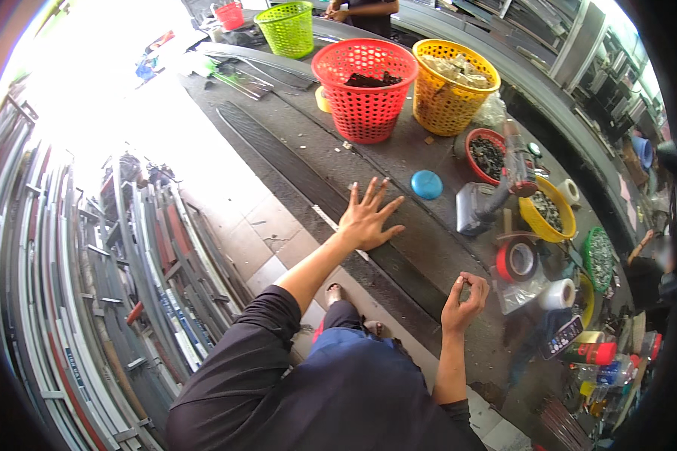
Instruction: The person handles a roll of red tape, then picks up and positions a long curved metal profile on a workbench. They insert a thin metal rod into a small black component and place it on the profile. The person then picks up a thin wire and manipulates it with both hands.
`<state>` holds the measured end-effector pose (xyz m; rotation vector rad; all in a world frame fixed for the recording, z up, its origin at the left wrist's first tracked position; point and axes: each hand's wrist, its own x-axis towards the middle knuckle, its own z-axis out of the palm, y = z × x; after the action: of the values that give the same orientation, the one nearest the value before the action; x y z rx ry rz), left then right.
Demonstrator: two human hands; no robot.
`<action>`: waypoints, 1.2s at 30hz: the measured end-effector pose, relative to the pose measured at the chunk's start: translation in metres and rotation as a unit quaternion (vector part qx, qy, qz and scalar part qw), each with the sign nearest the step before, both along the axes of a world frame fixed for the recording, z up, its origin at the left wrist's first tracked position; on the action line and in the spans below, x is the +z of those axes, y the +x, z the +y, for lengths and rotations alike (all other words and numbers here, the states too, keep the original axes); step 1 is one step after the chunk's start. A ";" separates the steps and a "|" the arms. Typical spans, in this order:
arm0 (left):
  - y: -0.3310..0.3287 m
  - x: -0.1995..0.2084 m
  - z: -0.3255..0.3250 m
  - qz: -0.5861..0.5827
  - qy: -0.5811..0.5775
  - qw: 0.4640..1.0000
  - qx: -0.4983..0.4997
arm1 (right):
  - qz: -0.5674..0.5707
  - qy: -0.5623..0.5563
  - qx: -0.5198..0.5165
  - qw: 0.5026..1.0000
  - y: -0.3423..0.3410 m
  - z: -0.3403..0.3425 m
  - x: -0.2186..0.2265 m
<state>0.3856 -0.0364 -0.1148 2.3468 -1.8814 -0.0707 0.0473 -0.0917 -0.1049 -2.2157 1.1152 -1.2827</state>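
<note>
Long dark flat strip (297,171), one: on desk (399,161), directly under left hand (366,222); long axis far-left to near-right. Left hand, nearer: palm down, fingers splayed, grasping nothing. Right hand (465,303): beside strip's near end, thumb meeting fingertips; I cannot tell if anything is pinched. Desk, gritty: red perforated basket (365,109), blue disc (426,185). Room: tiled floor (244,244), metal profiles (45,286) left.

A workshop: racked long profiles (68,301) lie left of the left fingers (368,197); large mesh baskets (365,109) stand beyond them; small baskets (555,232) of small parts (487,156) and a tape roll (503,263) lie to their right.
</note>
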 end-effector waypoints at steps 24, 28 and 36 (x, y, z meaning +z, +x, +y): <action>0.000 0.001 0.007 0.006 0.005 1.000 -0.023 | 0.000 -0.013 0.002 1.000 0.003 0.003 -0.009; 0.001 0.001 0.006 0.010 0.014 1.000 -0.022 | -0.008 -0.011 -0.006 1.000 0.001 0.001 -0.003; 0.003 -0.002 0.005 0.016 0.019 0.999 -0.025 | 0.003 -0.008 -0.039 0.999 0.005 0.002 -0.022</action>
<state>0.3883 -0.0314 -0.1164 2.3086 -1.9395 -0.1491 0.0523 -0.0892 -0.1266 -2.2089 1.2079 -1.3228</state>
